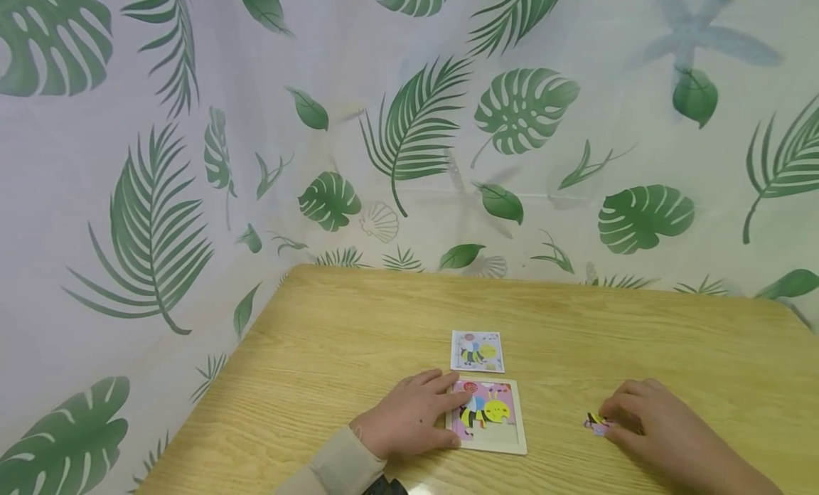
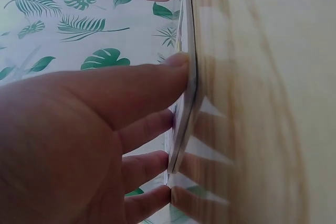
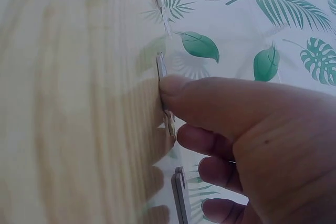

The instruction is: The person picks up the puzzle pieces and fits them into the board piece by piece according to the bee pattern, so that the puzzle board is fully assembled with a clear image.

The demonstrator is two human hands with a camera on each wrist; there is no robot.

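Note:
My left hand (image 1: pixel 412 414) rests spread on the left side of a wooden jigsaw puzzle board (image 1: pixel 493 449), which shows a yellow bee on pink. The board's lower right part is bare. In the left wrist view, the thumb touches the near edge of the board (image 2: pixel 181 135), seen edge-on. Off to the right, my right hand (image 1: pixel 659 424) has curled fingers and pinches a small puzzle piece (image 1: pixel 598 418) low over the table. The right wrist view shows the thumb against the thin piece (image 3: pixel 161 66); the fingers partly hide it.
Just behind the board lies a square picture card (image 1: pixel 477 351) with the same bee. More thin pieces (image 3: pixel 180 195) lie near the right fingers in the right wrist view. A leaf-patterned curtain (image 1: pixel 441 225) hangs along the back and left of the wooden table (image 1: pixel 358 324).

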